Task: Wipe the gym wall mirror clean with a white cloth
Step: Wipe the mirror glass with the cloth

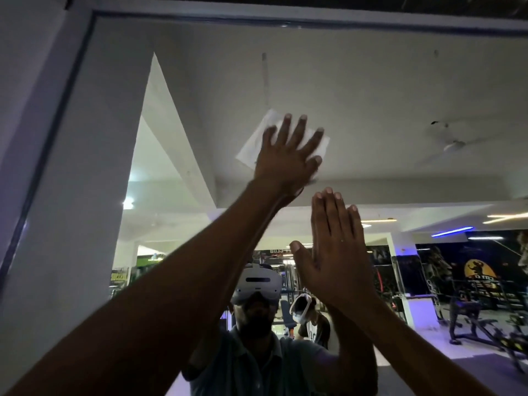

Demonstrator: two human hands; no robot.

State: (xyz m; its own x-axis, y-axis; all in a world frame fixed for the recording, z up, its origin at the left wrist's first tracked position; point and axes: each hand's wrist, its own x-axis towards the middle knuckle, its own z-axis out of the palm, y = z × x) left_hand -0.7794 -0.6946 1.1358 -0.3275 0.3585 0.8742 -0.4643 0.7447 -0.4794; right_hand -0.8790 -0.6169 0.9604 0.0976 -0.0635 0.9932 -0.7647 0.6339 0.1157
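The left hand [285, 155] presses the white cloth [271, 138] flat on the mirror [371, 95] with spread, straight fingers, well below the mirror's top frame [285, 22]; the right hand [334, 252], fingers straight and grasping nothing, rests below the cloth. Even palm pressure and overlapping strokes should work best, and open glass lies above and right of the cloth up to the frame.

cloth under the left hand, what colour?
White cloth, plain, pressed flat by the left hand; head view.

A single wide-angle camera sits on the person's head, tilted upward and very close to the mirror [371, 95]. It looks past both raised arms toward the mirror's top frame [285, 20], and appears reflected as a headset [258, 284].
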